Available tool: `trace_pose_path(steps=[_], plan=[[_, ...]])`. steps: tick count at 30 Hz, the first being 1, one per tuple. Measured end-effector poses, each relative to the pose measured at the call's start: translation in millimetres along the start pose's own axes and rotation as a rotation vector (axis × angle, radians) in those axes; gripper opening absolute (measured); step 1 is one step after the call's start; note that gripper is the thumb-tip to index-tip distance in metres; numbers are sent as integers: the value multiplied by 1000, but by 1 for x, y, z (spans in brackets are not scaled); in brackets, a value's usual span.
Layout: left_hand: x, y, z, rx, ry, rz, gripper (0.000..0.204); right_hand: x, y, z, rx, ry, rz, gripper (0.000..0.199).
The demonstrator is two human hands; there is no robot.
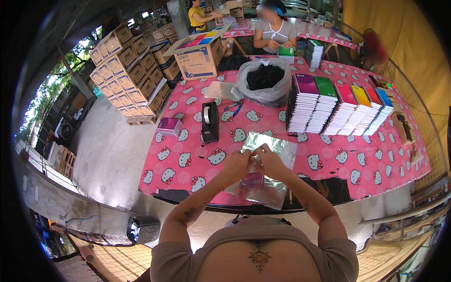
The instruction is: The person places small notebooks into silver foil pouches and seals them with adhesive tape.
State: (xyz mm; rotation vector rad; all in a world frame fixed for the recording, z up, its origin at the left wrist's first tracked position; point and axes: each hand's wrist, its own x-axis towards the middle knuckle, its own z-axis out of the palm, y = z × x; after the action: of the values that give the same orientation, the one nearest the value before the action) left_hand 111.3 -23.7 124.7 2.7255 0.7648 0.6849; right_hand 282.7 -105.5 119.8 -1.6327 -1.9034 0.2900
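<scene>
My left hand point(238, 164) and my right hand point(270, 160) meet at the front of the table, fingers pinched close together on clear, shiny plastic film point(281, 149). The film spreads out beyond and below my hands. Under it, between my wrists, shows something purplish point(253, 178), partly covered by glare and my forearms; it may be a notebook. A black tape dispenser point(210, 127) stands beyond my left hand. Further left lies a small stack of purple notebooks point(169, 126). Blue-handled scissors point(238, 108) rest beyond the dispenser.
Tall notebook stacks point(305, 105) in several colours stand at the right. A plastic bag of black material point(264, 80) sits mid-table, near an open carton point(197, 58) of notebooks. Across the table, a person holds a green notebook point(285, 50). Stacked cartons point(127, 70) stand left.
</scene>
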Motion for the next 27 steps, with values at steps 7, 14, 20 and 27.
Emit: trace_pose_path(steps=[7,14,20,27], plan=[[4,6,5,292,213,170,23,-2,25,13,422,5,178,63],[14,-63,41,-1047,-275,-437,56,-13,29,25,554,98,365,58],[4,-248,19,190,567,-537,45,-3,-1,35,591,115,316,53],[25,-257,22,-994,415,-845,23,-11,18,34,539,180,327,50]])
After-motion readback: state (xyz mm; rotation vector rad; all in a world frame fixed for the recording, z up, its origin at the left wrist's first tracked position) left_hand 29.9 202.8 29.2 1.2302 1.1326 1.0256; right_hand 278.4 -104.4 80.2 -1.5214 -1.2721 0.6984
